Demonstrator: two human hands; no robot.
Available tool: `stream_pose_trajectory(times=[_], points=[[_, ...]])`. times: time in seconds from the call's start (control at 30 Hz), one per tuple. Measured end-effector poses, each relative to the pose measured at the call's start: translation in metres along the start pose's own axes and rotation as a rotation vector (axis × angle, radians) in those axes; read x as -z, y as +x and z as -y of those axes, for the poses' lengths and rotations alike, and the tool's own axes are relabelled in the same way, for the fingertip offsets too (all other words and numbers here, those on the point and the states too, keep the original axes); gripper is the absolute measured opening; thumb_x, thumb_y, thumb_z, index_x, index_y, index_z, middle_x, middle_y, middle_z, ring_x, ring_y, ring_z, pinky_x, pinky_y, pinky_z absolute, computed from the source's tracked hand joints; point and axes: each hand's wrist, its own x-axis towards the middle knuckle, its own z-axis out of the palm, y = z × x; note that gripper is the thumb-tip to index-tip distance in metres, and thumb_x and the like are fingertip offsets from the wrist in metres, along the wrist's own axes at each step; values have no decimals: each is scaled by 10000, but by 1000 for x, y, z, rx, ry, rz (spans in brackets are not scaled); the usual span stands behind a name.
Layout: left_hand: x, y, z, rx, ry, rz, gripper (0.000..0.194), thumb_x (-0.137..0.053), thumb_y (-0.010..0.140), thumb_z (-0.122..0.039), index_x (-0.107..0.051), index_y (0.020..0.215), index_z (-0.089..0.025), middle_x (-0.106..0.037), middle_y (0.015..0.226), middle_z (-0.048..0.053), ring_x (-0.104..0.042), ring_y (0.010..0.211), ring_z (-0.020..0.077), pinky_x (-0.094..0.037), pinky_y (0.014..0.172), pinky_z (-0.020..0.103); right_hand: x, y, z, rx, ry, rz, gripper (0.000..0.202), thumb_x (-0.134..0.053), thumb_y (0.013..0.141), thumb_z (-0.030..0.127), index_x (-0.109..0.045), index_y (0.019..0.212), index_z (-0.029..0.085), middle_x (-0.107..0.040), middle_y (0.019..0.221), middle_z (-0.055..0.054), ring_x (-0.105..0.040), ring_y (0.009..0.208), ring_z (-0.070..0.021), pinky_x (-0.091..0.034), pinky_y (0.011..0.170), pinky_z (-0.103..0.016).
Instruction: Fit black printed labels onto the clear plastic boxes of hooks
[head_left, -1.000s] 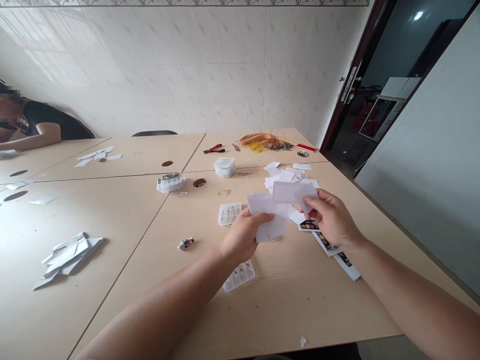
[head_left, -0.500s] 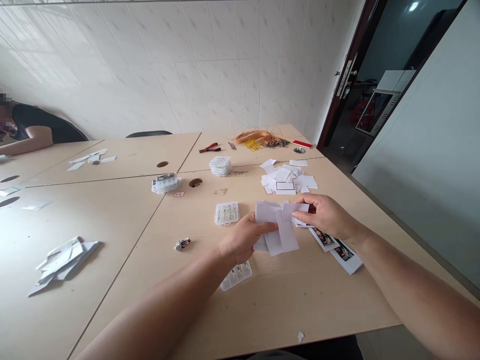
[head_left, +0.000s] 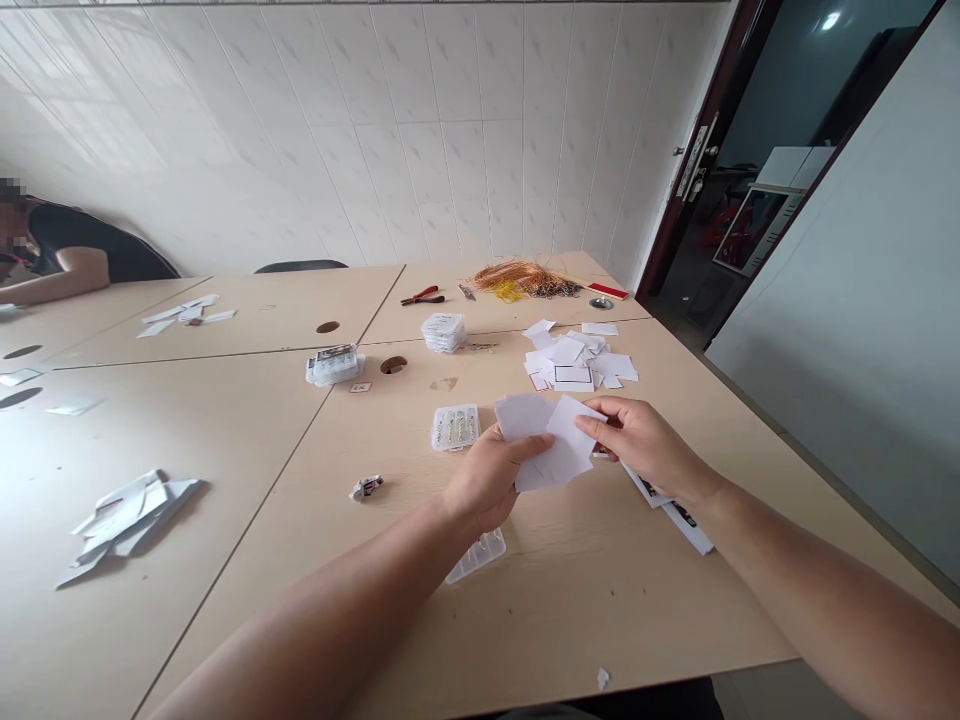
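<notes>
Several white paper cards (head_left: pixel 536 465) are fanned out over the table, gripped between the thumb and fingers of my left hand (head_left: pixel 491 470). My right hand (head_left: pixel 637 435) pinches the right edge of one card (head_left: pixel 577 425) in that fan. Below my left wrist lies a clear plastic case (head_left: pixel 480 555), partly covered by the hand. Just beyond the left hand is another clear case (head_left: pixel 455 427) with small lures or similar pieces in its slots. Printed cards (head_left: pixel 686 525) lie partly hidden under my right forearm.
A pile of white cards (head_left: pixel 574 355) lies beyond my hands. Stacked clear cases (head_left: pixel 443 332), pliers (head_left: pixel 423 296) and a bundle of orange strands (head_left: pixel 525 278) are farther back. Paper strips (head_left: pixel 131 520) lie at left. A person (head_left: pixel 75 245) sits at the far left.
The cards in my hands have shifted into a tighter fan, raised slightly. My right hand now pinches a tilted card, and its arm covers more of the printed cards.
</notes>
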Motion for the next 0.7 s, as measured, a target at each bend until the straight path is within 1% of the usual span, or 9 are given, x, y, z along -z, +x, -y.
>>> stream_pose_trajectory(times=[0.07,0.1,0.13,0.17,0.27,0.33,0.47,0.6,0.7], points=[[-1,-1,2,-30,-15,10,221,-803,742,-160,-743,954,-143,-774,902,81,-694,826,206,-522,773,316,-7,-1,-2,0,4,7,347,-653,789,529,-629,646,214,-478,558,33,-432,545,-129,-329,495,-266],[-1,-2,3,-44,-19,17,211,-808,743,-179,-746,941,-140,-772,893,79,-693,828,209,-520,775,318,-11,-1,-3,-1,10,11,357,-659,790,533,-624,628,216,-441,538,42,-392,529,-123,-306,487,-266],[-1,-3,3,-56,-22,24,194,-813,744,-198,-746,916,-138,-768,881,75,-690,819,207,-517,769,317,-15,-2,-3,-3,22,17,351,-664,789,536,-638,643,218,-439,540,45,-367,524,-119,-293,483,-267],[-2,-4,4,-68,-24,29,182,-818,746,-216,-745,892,-137,-765,871,70,-686,807,202,-515,762,314,-18,-3,-2,-6,40,24,337,-668,788,542,-661,686,221,-477,566,39,-364,528,-119,-294,484,-268],[-3,-6,5,-95,-37,34,211,-832,752,-265,-735,899,-149,-761,882,57,-681,793,194,-516,740,309,-25,-5,0,-23,111,30,352,-673,778,575,-691,824,226,-632,746,-5,-439,580,-125,-329,499,-270],[-3,-7,6,-98,-62,37,258,-829,773,-306,-725,957,-157,-762,900,59,-687,806,200,-523,737,314,-26,-6,1,-41,160,18,390,-675,764,601,-680,856,222,-654,804,-20,-493,625,-135,-360,511,-269],[-3,-6,5,-108,-99,59,308,-802,818,-367,-712,1009,-143,-758,903,78,-698,841,216,-529,744,313,-27,-4,-2,-60,238,-26,443,-650,757,643,-648,871,215,-649,818,-29,-546,673,-151,-416,536,-272],[-6,-9,4,-84,-82,91,273,-821,800,-302,-722,984,-127,-748,872,69,-688,760,190,-537,762,322,-36,-4,-9,-37,229,-59,463,-635,795,641,-630,984,219,-662,833,-30,-579,683,-160,-440,547,-276],[-10,-12,5,-34,-109,18,147,-783,829,-223,-725,927,-131,-739,842,57,-677,740,176,-535,751,305,-46,-9,-15,42,132,-45,473,-583,865,645,-638,1076,225,-649,803,-22,-601,701,-178,-475,581,-297]])
